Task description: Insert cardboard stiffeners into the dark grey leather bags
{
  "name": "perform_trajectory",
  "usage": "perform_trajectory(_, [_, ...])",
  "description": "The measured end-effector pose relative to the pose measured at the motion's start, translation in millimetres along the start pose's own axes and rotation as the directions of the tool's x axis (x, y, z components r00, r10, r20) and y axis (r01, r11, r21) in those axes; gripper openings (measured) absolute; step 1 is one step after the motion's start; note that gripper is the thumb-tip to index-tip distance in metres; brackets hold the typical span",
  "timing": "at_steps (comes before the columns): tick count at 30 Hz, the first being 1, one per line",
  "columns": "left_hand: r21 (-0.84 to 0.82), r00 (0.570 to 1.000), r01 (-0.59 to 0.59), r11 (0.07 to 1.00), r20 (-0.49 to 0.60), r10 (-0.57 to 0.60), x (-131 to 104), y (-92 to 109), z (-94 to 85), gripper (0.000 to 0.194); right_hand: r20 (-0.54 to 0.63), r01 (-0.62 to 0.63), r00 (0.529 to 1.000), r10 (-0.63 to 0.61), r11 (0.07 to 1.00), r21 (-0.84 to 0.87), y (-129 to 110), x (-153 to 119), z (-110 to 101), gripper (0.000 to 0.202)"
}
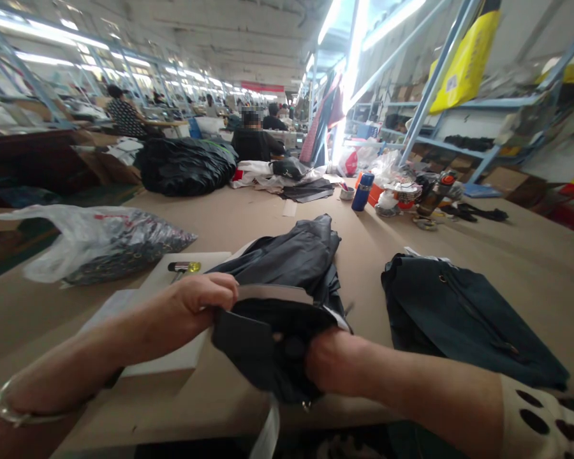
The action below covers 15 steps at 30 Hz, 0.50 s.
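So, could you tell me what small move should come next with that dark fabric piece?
Probably pull the dark fabric piece flat: the left hand pinches its top edge, the right hand grips underneath, and it is bunched.

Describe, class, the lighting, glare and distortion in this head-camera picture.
Head view: ceiling strip lights blow out to white glare; wide-angle distortion bends the shelving and stretches the forearms; left hand, right hand and dark garment are evenly lit; far workers are soft.
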<state>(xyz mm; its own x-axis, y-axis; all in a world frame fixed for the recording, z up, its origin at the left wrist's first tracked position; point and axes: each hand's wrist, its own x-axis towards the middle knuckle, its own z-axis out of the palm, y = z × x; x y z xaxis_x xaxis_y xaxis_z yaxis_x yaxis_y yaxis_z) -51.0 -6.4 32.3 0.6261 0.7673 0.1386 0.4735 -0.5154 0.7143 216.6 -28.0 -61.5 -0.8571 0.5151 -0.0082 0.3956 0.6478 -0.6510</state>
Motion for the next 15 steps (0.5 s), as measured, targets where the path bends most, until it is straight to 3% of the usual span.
perform_trajectory(2, [0.220, 0.997, -0.078, 0.972, 0.001, 0.080, 4.2, 3.1, -2.6, 0.020, 0.132, 0.099, 0.989, -0.063, 0.952, -0.288, -20.1, -3.7, -39.1, 0.026])
perform_trajectory(3, [0.255, 0.994, -0.091, 0.963, -0.034, 0.103, 5.9, 4.7, -3.1, 0.019, 0.187, 0.119, 0.981, -0.051, 0.920, -0.372, -34.7, -6.0, -62.5, 0.020])
perform_trajectory(6, [0.194, 0.985, -0.066, 0.979, -0.142, 0.095, 12.9, 10.9, -2.7, 0.017, 0.265, 0.170, 0.959, -0.103, 0.955, -0.244, -75.5, -7.0, -126.4, 0.021])
perform_trajectory(8, [0.077, 0.982, -0.034, 0.996, -0.185, 0.048, 20.2, 15.6, -1.0, 0.009, 0.168, 0.160, 0.976, -0.137, 0.978, -0.132, -84.4, 1.1, -145.7, 0.025])
perform_trajectory(11, [-0.201, 0.982, -0.035, 0.979, -0.187, -0.003, 32.3, 20.5, 4.9, 0.015, 0.096, 0.195, 0.978, -0.188, 0.978, -0.078, -67.9, 22.0, -131.0, 0.027])
perform_trajectory(15, [-0.286, 0.975, 0.028, 0.958, -0.205, -0.090, 42.6, 21.0, 18.2, 0.021, 0.206, 0.297, 0.946, -0.248, 0.919, -0.258, -46.2, 36.9, -97.0, 0.019])
